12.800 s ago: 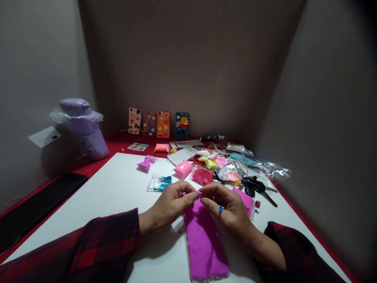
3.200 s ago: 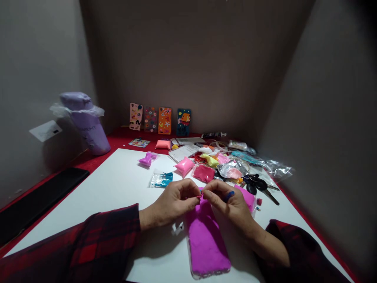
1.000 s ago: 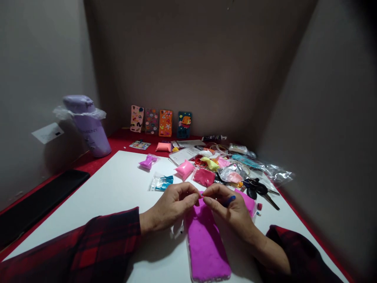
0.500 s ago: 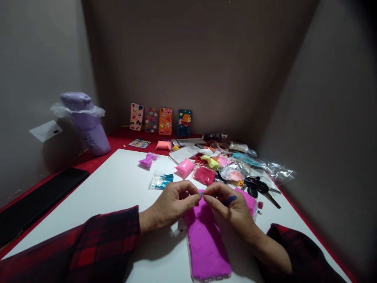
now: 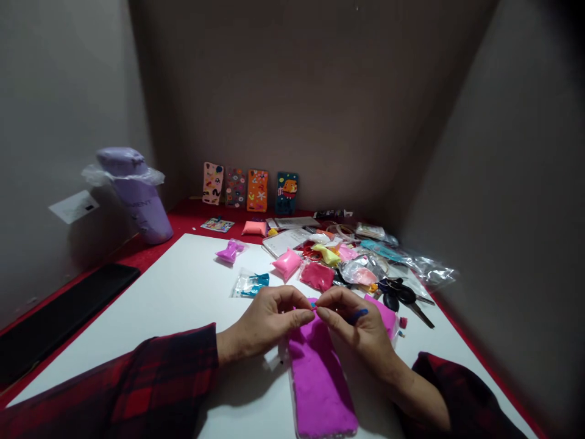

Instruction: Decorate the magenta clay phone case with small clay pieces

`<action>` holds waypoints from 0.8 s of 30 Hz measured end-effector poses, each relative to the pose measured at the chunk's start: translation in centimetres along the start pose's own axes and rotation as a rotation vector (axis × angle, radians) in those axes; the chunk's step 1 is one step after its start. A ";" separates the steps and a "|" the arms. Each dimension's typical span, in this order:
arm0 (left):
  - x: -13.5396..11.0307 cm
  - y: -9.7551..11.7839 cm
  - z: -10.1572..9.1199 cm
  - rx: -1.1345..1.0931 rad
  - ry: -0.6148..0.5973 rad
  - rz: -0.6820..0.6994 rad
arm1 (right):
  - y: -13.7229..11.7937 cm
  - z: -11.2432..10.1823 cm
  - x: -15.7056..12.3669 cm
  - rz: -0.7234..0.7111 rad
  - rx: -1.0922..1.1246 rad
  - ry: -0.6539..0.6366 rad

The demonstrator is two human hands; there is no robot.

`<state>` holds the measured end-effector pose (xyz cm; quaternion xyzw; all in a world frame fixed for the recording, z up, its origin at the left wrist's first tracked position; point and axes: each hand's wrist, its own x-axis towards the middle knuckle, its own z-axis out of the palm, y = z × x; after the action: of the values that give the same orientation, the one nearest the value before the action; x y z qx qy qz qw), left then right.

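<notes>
A phone case (image 5: 322, 384) covered with a magenta-purple layer like soft clay lies lengthwise in front of me. Over its far end, my left hand (image 5: 267, 320) and my right hand (image 5: 361, 326) meet, thumbs against forefingers. Between the fingertips is a tiny blue piece (image 5: 313, 305), seemingly clay, with a reddish bit at its edge. A dark blue stick-like thing (image 5: 359, 315) rests within the curled fingers of my right hand; most of it is hidden. Beyond my left hand sits a clear packet of teal clay (image 5: 253, 285). A magenta clay packet (image 5: 384, 317) is partly behind my right hand.
Pink (image 5: 287, 264) and red (image 5: 317, 275) clay packets lie beyond the hands. Black-handled scissors (image 5: 402, 294) are at right. Decorated phone cases (image 5: 257, 191) lean on the back wall. A purple tumbler (image 5: 146, 210) and black phone-like slab (image 5: 68, 317) stand and lie at left.
Both hands stay pinched together over the phone case, with only slight finger movement. A reddish bit now shows at the blue piece. The whole view has shifted slightly.
</notes>
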<state>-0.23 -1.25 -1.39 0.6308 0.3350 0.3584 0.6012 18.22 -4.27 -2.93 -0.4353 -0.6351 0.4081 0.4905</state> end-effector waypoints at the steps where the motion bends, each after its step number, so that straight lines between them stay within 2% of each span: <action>1: 0.0 0.1 0.0 -0.003 0.000 -0.008 | 0.0 0.0 0.0 -0.006 -0.008 -0.002; 9: 0.3 -0.2 -0.2 0.047 0.002 0.014 | -0.2 0.2 0.0 -0.093 -0.115 -0.004; 18: 0.4 0.1 -0.2 -0.090 -0.017 -0.066 | -0.1 0.1 0.1 -0.077 -0.132 -0.008; 24: 0.4 0.5 -0.3 -0.062 -0.025 -0.075 | -0.5 0.2 0.1 -0.076 -0.127 -0.015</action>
<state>-0.27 -0.83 -0.85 0.6033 0.3396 0.3378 0.6376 17.96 -4.29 -2.48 -0.4380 -0.6793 0.3514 0.4724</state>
